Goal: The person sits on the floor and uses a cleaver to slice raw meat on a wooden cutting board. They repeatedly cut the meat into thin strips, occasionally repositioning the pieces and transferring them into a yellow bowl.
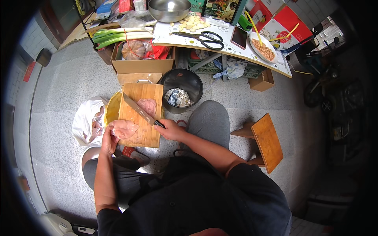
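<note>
My left hand (110,139) grips the left edge of a flat piece of raw pale pink meat (125,129), which lies over the lower left of a wooden cutting board (141,138). In my right hand (169,129) is the black handle of a kitchen knife (138,110); its broad blade slants up and left across the board. A second piece of raw meat (147,106) lies just right of the blade. The board rests over a yellow basin (113,107), mostly hidden under it. Left of the basin, a white plastic bag (86,118) holds more raw meat (98,123).
A black bucket (183,72) with scraps stands right of the board. Beyond are a cardboard box (141,66) with a pumpkin, and a table (236,50) bearing scissors (203,38), a phone (239,37), a plate (276,59) and a steel bowl (169,11). A wooden stool (267,143) is at right.
</note>
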`<state>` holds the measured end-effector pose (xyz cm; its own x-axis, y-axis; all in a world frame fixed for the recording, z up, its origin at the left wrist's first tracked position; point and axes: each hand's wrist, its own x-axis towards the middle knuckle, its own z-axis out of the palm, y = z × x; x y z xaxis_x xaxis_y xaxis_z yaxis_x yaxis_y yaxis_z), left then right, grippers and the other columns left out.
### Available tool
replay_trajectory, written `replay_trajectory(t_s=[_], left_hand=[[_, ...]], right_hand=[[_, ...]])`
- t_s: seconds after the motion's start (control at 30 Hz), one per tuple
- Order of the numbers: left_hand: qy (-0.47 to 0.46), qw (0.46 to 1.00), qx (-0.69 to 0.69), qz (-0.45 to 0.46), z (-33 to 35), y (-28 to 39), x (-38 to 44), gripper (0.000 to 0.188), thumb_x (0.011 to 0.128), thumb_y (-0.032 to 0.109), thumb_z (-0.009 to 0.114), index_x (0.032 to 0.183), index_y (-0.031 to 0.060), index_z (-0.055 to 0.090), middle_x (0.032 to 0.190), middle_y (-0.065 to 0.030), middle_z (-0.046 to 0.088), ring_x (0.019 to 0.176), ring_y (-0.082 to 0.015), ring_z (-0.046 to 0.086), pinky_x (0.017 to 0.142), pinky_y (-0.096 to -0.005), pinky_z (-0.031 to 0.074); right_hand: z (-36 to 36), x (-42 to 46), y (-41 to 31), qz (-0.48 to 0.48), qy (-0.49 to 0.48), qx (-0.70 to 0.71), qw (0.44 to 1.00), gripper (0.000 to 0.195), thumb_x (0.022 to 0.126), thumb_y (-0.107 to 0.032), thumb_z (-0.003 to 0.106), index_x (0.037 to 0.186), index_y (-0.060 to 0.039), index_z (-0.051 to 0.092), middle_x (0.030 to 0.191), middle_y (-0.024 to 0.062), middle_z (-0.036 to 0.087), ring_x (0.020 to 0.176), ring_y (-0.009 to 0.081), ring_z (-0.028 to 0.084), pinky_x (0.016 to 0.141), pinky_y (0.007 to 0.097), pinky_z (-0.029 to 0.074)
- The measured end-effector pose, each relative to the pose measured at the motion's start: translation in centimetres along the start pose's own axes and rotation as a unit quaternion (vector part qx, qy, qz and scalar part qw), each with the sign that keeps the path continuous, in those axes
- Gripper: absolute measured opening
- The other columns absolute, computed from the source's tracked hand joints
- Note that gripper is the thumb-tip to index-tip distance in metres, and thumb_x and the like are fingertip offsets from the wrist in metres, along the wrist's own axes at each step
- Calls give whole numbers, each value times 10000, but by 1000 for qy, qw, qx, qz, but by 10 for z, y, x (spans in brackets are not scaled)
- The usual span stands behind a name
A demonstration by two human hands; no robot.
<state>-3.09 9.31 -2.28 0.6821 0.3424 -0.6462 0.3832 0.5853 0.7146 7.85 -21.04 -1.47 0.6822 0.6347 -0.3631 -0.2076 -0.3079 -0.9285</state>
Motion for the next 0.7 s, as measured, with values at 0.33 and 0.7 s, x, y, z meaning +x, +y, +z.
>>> replay_trajectory(t_s=[0.33,0.7], left_hand=[[-1,1000,16,1,-6,-2,4,287,938,314,575,1125,99,609,989,-29,680,893,-158,669,779,-282,582],[-14,999,30,0,-16,-6,14,295,948,309,563,1141,90,604,1016,-35,683,919,-155,670,795,-289,579]], right_hand=[[-2,-3,-8,-38,8,-72,997,256,984,-264,586,865,-38,567,593,15,548,453,117,540,462,311,450],[-2,-3,-5,-82,35,-120,989,262,966,-252,613,874,-15,551,626,55,582,470,153,588,479,342,475]])
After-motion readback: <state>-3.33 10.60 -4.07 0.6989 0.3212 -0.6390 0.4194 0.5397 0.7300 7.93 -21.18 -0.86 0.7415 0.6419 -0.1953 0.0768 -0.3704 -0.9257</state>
